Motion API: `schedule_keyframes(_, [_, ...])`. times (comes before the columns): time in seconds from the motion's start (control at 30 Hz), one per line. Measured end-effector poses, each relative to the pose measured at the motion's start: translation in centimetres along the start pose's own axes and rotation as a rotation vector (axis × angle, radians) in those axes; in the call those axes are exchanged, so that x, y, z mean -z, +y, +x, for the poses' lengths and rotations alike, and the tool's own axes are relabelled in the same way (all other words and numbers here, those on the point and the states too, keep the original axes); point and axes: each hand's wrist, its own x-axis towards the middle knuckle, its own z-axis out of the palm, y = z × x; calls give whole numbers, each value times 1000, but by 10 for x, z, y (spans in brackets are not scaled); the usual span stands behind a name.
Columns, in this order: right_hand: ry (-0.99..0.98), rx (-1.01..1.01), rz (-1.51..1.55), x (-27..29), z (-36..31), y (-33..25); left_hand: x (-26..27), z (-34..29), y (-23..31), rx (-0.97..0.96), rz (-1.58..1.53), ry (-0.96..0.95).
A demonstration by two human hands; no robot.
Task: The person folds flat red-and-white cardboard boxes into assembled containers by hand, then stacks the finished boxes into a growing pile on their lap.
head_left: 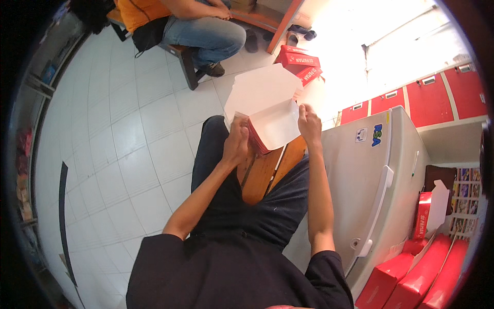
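An open folding cardboard box (275,126), white inside and red outside, rests on the wooden bench between my knees. Its broad white lid flap (262,87) tilts away from me. My left hand (236,142) is closed on the box's left wall, where layered red edges show; I cannot tell whether these are more cartons underneath. At the right wall, my right hand (310,123) has its fingers curled in against the white side panel, pinching its edge. The fingertips of both hands are partly hidden.
The wooden bench (256,177) runs between my legs. On my right stands a pale fridge (355,154); beyond it are red lockers (424,100). Finished red boxes lie ahead (301,62) and more red boxes (422,273) at lower right. Someone in jeans (206,36) sits ahead left.
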Motion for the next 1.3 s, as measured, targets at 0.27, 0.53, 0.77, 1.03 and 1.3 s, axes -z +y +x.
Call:
schedule_keyframes(0.27, [-23,-223,180,-5,-56,-9,-15,58,17,235,144,213])
schedule_keyframes(0.53, [-136,-425,179,3,-39,-9,-18,51,8,200,300,259])
schedule_keyframes(0.77, [-15,-363,296,-7,-58,7,-21,45,28,278,208,231])
schedule_keyframes(1.03, [-85,-453,506,-15,-60,19,-17,43,29,248,185,201])
schedule_keyframes(1.3, [189,-789,958,-17,12,99,-13,32,21,311,63,187])
